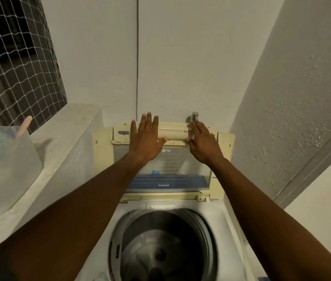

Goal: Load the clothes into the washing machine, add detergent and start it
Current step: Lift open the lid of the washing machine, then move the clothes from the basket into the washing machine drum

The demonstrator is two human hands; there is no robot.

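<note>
Head view: lid [166, 165] is held up by both spread grips, left [145, 141], right [204, 144]; drum [160, 246] below looks empty; loading clothes judged next.

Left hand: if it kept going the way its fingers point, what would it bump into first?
Probably the wall. The left hand lies flat on the raised lid, fingers already past its top edge; depth is unclear.

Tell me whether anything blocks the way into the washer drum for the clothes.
Nothing visible does. The lid stands raised at the back, with the left hand and right hand flat on it, so the drum opening lies uncovered. No clothes are clearly in view.
</note>
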